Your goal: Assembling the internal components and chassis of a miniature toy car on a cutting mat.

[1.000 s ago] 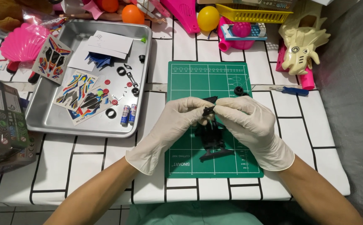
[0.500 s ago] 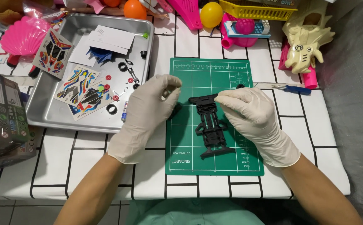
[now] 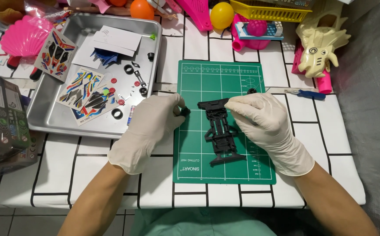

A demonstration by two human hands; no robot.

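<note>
A black plastic model-car chassis [image 3: 219, 133] lies lengthwise on a green cutting mat [image 3: 198, 170]. My right hand [image 3: 266, 129], in a white glove, pinches the chassis at its far end. My left hand [image 3: 148, 129], also gloved, rests at the mat's left edge and pinches a small black part [image 3: 184, 112] between thumb and fingertips, a little left of the chassis. A tiny black piece [image 3: 252, 91] sits on the mat just beyond my right hand.
A metal tray [image 3: 54, 118] at left holds sticker sheets, paper, small black tyres and red parts. A grey box [image 3: 0, 126] stands at far left. Colourful toys, balls, a yellow basket and a cream dinosaur toy [image 3: 319, 41] crowd the back. A blue screwdriver [image 3: 308, 93] lies at right.
Both hands held the chassis lifted together a second ago. The chassis now lies flat on the mat, and my left hand has pulled away to the left with a small black part.
</note>
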